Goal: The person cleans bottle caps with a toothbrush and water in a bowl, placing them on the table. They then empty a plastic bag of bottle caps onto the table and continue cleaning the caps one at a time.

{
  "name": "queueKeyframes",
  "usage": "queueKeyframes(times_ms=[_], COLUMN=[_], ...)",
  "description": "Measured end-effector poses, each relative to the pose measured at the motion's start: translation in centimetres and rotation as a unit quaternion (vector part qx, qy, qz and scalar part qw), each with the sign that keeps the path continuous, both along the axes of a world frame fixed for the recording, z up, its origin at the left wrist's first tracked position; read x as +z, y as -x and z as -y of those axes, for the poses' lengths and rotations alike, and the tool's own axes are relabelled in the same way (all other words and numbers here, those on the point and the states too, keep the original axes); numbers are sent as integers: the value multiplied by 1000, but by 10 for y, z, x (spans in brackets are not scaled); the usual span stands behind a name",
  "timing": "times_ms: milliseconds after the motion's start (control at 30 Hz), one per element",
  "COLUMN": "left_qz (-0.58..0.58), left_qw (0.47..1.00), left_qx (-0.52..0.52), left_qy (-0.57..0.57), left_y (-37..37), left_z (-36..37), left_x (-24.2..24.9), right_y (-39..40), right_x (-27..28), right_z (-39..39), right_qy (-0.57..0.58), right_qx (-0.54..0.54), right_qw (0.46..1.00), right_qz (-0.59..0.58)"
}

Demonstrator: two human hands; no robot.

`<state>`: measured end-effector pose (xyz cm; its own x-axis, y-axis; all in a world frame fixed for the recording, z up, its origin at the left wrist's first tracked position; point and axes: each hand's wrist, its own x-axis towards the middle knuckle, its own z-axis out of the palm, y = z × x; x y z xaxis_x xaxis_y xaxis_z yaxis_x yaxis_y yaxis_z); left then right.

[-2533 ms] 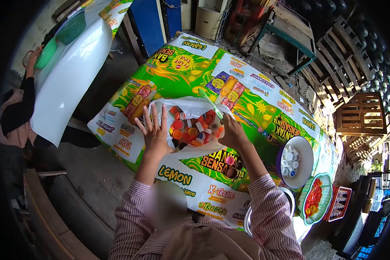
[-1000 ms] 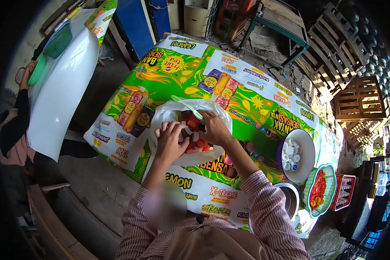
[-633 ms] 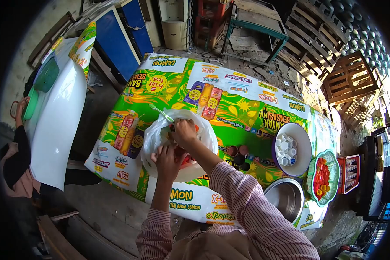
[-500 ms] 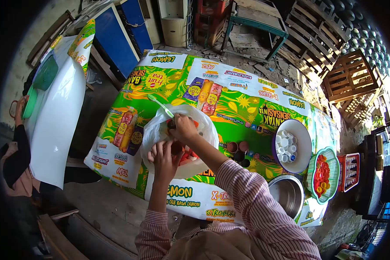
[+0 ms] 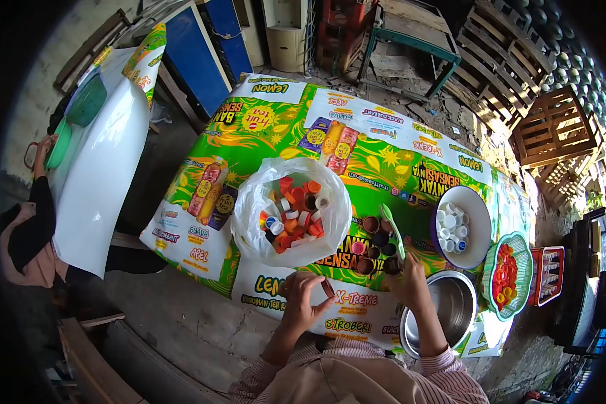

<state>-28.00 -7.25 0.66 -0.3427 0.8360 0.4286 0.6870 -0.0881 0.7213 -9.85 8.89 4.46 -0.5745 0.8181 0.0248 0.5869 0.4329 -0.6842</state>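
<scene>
Two hands: both yours, low at the near edge of the tabletop [image 5: 384, 158].
Left hand [image 5: 301, 299]: grip pinching a small dark cap [image 5: 328, 289] at the fingertips, wrist bent inward.
Right hand [image 5: 407, 283]: grip closed around a green scoop [image 5: 392, 229], its long axis running away from you.
Loose caps [image 5: 376, 244]: just beyond the right hand, nearer it than the left.
Bag of caps [image 5: 293, 210]: beyond the left hand, mouth open.
Steel bowl [image 5: 451, 306]: beside your right wrist.

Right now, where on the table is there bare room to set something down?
Free: the far table beyond the plastic bag, and the near edge between the left hand and right hand. Crowded: loose caps, white bowl, steel bowl, green basket.
</scene>
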Motion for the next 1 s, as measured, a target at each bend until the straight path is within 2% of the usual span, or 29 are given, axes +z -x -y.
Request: queueKeyframes(times_ms=[67, 133, 200, 233, 267, 300, 333, 400, 500, 567, 600, 667, 700, 733, 933, 1000], left_qz=[14, -32, -23, -53, -83, -81, -75, -96, -170, -255, -256, -279, -286, -287, -294, -285], left_qw=[998, 991, 987, 987, 986, 985, 993, 993, 964, 939, 939, 931, 922, 921, 894, 919], left_qx=[-51, -62, -91, -80, -67, -93, -68, 63, 203, 184, 185, 108, 116, 115, 135, 145], left_qy=[42, 112, 134, 130, 125, 118, 54, 14, 28, 139, 138, 209, 236, 236, 312, 230], left_y=[-21, -33, -45, -49, -50, -43, -32, 15, 104, 149, 157, 165, 166, 167, 163, 163], left_z=[-5, -13, -23, -30, -36, -37, -43, -58, -86, -97, -99, -101, -103, -104, -106, -104], left_x=[-15, -21, -28, -24, -21, -13, -6, 7, 18, 5, 3, -3, -7, -10, -17, -21], right_y=[-17, -21, -20, -20, -21, -22, -22, -20, -19, -18, -17, -17, -17, -15, 1, 3], right_x=[-13, -15, -12, -16, -19, -22, -22, -11, 4, 10, 13, 14, 14, 14, 21, 21], right_z=[15, 21, 22, 21, 20, 20, 19, 19, 25, 29, 30, 34, 36, 39, 51, 53], right_qy=[25, 49, -67, -65, -68, -126, -182, -163, -140, -138, -140, -143, -106, -68, -109, -102], right_qx=[-31, -68, -70, -78, -77, -78, -80, -86, -85, -79, -72, -66, -65, -63, -8, -6], right_qw=[998, 993, 980, 977, 978, 975, 969, 974, 981, 983, 983, 983, 989, 994, 994, 995], right_qz=[39, 80, 175, 185, 184, 164, 145, 130, 106, 95, 95, 96, 75, 55, -4, -11])
